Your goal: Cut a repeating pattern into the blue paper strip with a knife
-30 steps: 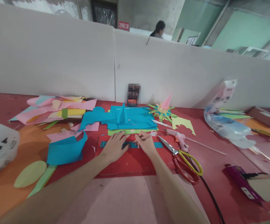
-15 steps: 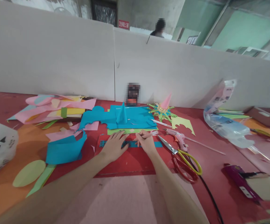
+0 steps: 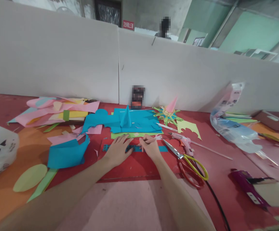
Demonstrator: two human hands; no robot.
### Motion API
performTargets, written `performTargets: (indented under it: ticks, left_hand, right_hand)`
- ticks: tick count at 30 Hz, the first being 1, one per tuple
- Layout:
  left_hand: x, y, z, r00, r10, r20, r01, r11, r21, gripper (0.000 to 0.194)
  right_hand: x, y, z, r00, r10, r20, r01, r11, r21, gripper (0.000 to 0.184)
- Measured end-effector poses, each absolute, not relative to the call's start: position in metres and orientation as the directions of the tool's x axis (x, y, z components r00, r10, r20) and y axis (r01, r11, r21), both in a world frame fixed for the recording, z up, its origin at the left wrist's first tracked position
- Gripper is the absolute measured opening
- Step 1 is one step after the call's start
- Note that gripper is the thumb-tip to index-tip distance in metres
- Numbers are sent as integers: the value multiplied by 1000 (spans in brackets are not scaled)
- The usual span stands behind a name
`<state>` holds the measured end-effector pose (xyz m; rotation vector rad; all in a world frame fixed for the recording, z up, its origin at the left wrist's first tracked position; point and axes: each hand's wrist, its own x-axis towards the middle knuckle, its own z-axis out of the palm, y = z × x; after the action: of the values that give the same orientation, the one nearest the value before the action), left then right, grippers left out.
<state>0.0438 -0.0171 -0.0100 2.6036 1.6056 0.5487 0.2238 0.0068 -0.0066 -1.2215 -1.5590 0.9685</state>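
Note:
A narrow blue paper strip [image 3: 163, 149] lies across a red board [image 3: 129, 168], with small cut-looking patterns showing at its left part. My left hand [image 3: 118, 149] rests flat over the strip, fingers spread, pressing on it. My right hand [image 3: 150, 146] is closed round a slim pen-like tool [image 3: 158, 137]; its pale rear end sticks out to the right, and its tip is hidden by the fingers. Just right of that hand lie scissors [image 3: 185, 158] with one yellow and one red handle. A pink glue gun [image 3: 184, 141] is behind them.
Blue paper sheets [image 3: 139, 120] lie behind the hands, near a pink-coned paper piece [image 3: 169, 110] and a white pen [image 3: 167, 127]. Paper scraps [image 3: 59, 112] and a curved blue piece [image 3: 67, 155] are left. A purple power strip [image 3: 248, 187] and plastic bag [image 3: 238, 134] are right.
My right hand has shifted very slightly to the left along the strip, still gripping the tool. My left hand stays in place.

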Motion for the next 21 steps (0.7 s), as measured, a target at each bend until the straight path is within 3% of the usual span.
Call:
performTargets:
  ticks: [21]
  left_hand:
    - [45,-18,-8,404,878,258,866,-458,202,43]
  right_hand:
    - [225,6,-5,-101,976,191,291,213,-933,26]
